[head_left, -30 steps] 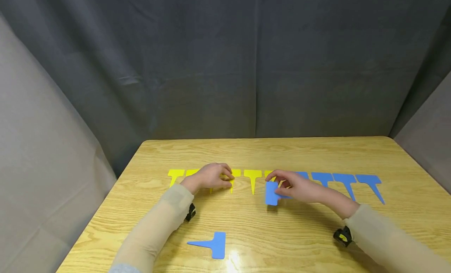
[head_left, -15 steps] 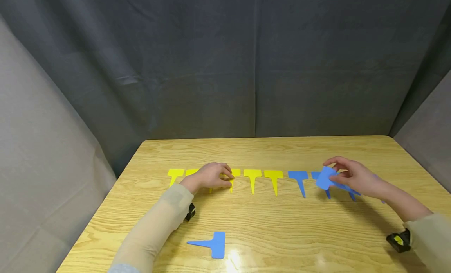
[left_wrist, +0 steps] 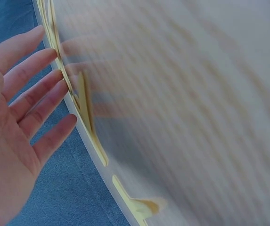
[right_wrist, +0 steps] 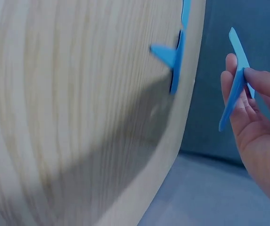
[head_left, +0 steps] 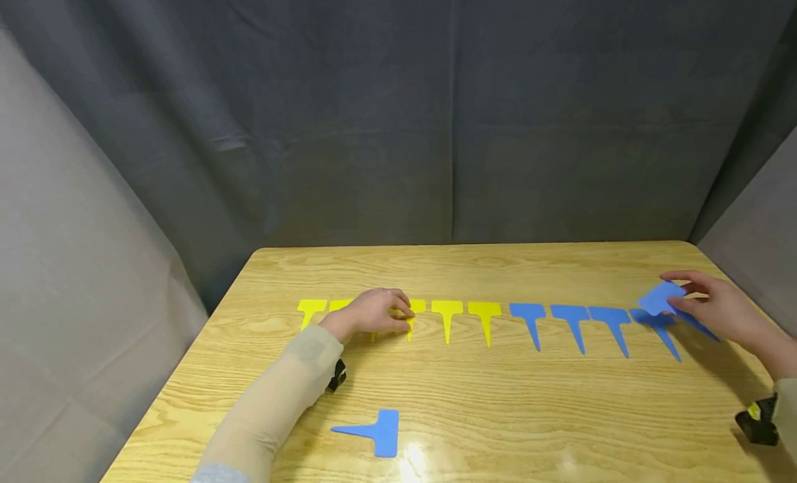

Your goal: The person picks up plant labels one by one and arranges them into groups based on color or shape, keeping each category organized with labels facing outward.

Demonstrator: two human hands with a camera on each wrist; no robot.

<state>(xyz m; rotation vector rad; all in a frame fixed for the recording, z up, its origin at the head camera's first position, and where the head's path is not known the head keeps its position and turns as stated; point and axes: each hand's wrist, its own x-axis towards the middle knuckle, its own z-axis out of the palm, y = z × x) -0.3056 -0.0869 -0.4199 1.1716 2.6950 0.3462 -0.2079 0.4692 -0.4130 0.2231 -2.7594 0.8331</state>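
Note:
My right hand (head_left: 725, 306) pinches a blue T-shaped plant label (head_left: 661, 298) between thumb and fingers. The right wrist view shows this held label (right_wrist: 239, 77) raised off the table, its stem pointing back toward the palm. In the head view it overlaps the rightmost blue label (head_left: 666, 334) of the row. Over the yellow labels rests my left hand (head_left: 373, 311), partly covering some of them. Its fingers are relaxed and spread in the left wrist view, palm (left_wrist: 7, 122) showing and nothing gripped. One yellow label (head_left: 447, 313) lies just right of that hand.
Several yellow labels lie in a row, continued rightward by blue labels (head_left: 529, 317) with stems toward me. A single blue label (head_left: 386, 433) lies sideways nearer the front of the wooden table (head_left: 498, 414). Dark curtain (head_left: 448, 123) hangs behind, with pale panels at both sides.
My right hand has carried the blue plant label rightward along the row, from near the yellow labels to the far right end. The left hand has stayed in place.

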